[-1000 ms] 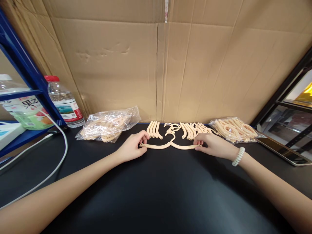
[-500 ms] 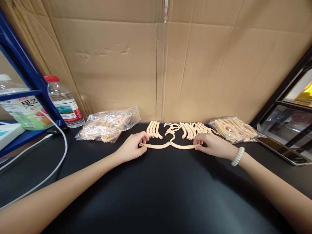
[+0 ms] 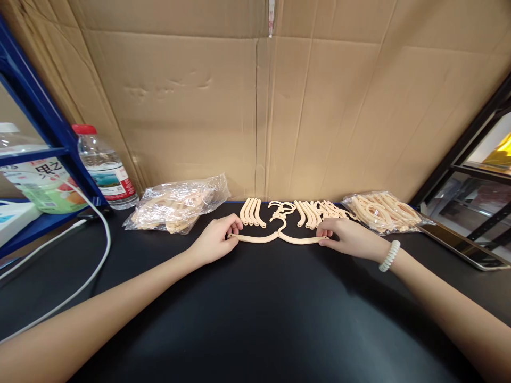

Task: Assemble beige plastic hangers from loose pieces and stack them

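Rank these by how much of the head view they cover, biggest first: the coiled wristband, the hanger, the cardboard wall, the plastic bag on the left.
1. Cardboard wall
2. Plastic bag on the left
3. Hanger, nearly as wide as the bag but far thinner
4. Coiled wristband

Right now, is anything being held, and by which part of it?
Yes: a beige hanger, by its two outer ends, the left fingers on one and the right fingers on the other.
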A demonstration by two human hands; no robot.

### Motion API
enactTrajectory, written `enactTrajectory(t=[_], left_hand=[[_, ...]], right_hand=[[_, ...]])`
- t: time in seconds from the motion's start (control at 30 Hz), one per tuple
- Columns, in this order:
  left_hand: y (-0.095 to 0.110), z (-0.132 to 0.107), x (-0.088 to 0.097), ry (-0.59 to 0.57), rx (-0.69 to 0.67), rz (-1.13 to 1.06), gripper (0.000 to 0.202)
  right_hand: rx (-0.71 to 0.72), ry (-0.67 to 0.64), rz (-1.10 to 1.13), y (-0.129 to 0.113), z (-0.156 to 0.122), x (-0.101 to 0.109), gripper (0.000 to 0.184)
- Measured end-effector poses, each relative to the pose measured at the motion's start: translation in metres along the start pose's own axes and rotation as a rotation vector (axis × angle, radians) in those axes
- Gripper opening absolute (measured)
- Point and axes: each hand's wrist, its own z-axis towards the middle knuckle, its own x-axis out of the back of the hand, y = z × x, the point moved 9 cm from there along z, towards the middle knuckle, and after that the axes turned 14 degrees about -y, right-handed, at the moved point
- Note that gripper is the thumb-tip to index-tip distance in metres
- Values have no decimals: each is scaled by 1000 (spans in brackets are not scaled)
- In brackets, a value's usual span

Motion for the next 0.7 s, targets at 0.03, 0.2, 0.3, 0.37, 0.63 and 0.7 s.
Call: enactTrajectory(t=[0.03, 0.2, 0.3, 0.37, 0.63, 0.7], left_hand=[[0, 0, 0, 4, 0, -3, 22], [1, -1, 1, 17, -1, -14, 21], [1, -1, 3, 28, 1, -16, 18], [2, -2, 4, 44, 5, -16, 15], [3, -4, 10, 118, 16, -27, 5], [2, -4, 12, 137, 16, -35, 4]], right_hand=[[1, -1, 0, 0, 0, 0, 13], [8, 1, 8, 0, 0, 0, 13], [14, -1, 20, 1, 0, 0, 14], [18, -5, 31, 1, 0, -1, 15], [40, 26, 111, 5, 0, 3, 25], [42, 69, 99, 6, 0, 7, 23]])
